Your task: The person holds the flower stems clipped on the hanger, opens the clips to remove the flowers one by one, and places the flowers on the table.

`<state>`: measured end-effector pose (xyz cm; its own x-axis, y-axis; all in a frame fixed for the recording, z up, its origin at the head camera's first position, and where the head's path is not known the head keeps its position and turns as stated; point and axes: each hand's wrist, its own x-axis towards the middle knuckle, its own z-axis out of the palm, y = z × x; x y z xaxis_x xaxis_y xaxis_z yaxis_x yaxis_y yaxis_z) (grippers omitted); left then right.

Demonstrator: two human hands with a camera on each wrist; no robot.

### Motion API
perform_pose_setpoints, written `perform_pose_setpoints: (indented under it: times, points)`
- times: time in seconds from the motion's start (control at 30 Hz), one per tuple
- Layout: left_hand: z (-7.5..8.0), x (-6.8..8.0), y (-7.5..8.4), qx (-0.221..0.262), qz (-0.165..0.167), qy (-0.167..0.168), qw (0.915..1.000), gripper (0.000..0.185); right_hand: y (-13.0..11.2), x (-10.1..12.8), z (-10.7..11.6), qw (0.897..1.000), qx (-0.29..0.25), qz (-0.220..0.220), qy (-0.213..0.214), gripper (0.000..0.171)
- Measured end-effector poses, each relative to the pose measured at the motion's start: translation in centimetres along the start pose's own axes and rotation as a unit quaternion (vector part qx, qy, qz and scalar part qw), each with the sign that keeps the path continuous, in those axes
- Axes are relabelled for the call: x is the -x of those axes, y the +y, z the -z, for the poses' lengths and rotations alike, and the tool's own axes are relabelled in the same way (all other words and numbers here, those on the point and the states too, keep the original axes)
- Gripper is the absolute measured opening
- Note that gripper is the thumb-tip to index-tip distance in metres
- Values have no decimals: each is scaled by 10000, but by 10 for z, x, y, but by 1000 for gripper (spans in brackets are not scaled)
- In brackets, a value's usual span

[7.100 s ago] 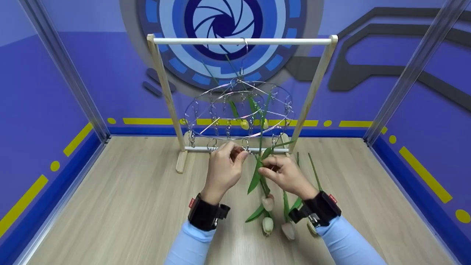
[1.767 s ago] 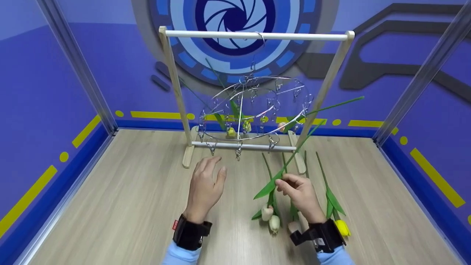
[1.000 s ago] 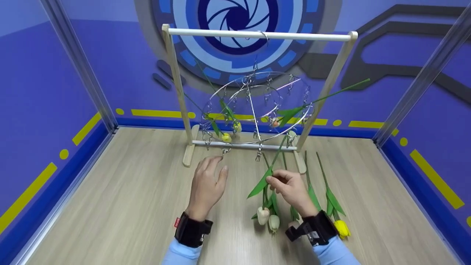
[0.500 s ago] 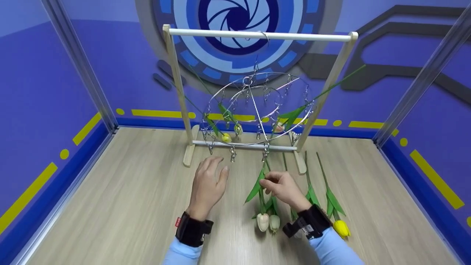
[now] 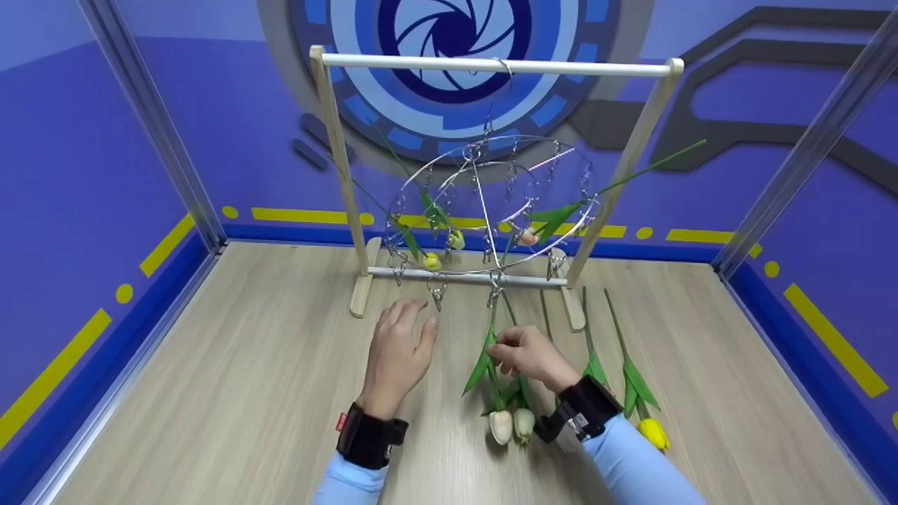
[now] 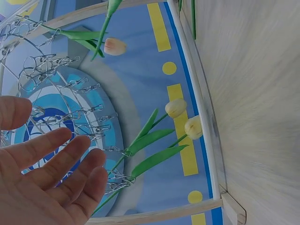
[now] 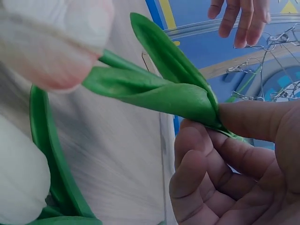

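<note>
My right hand (image 5: 530,356) pinches a pale pink tulip (image 5: 500,426) at the base of its leaves, between thumb and fingers. The bloom hangs down and the stem points up towards a metal clip (image 5: 495,289) at the hanger's front rim; whether they touch I cannot tell. In the right wrist view the tulip's leaves (image 7: 159,93) stick out from the fingertips. My left hand (image 5: 396,354) holds nothing, fingers extended, just below another clip (image 5: 438,294). From the round wire clip hanger (image 5: 484,207) hang two yellowish tulips (image 5: 431,261) and a pinkish tulip (image 5: 527,236).
A wooden stand (image 5: 421,62) with a white top bar carries the hanger. On the table (image 5: 266,393), a white tulip (image 5: 524,424) lies by the held one, with a yellow tulip (image 5: 653,433) farther right. More stems lie between, partly hidden by the right wrist.
Both hands were up at a clip with a tulip; a pinkish tulip now hangs at the right. The hanger has turned. My right hand has brought another tulip leftwards, its stem swinging upright.
</note>
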<state>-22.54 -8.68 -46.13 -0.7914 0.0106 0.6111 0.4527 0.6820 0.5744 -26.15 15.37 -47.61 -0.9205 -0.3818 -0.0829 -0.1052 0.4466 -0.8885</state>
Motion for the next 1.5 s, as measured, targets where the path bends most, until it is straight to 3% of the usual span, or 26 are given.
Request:
perform_pose_setpoints:
  times: [0.27,0.67,1.1,1.5]
  points:
    - [0,0,-1,31,-47,24,10000,30,3,-4,-2,9995,-225,-91,-197,16]
    - [-5,1,-4,-10,-146,99,9998,29,14,-14,-15,9993,194,-319,-76,16]
    - [-5,1,-4,8,-18,-16,10000,32,18,-23,-25,9950,750,-662,-63,12]
    - [-4,1,-4,-41,37,-86,9999,32,18,-25,-26,9928,777,-865,-291,13]
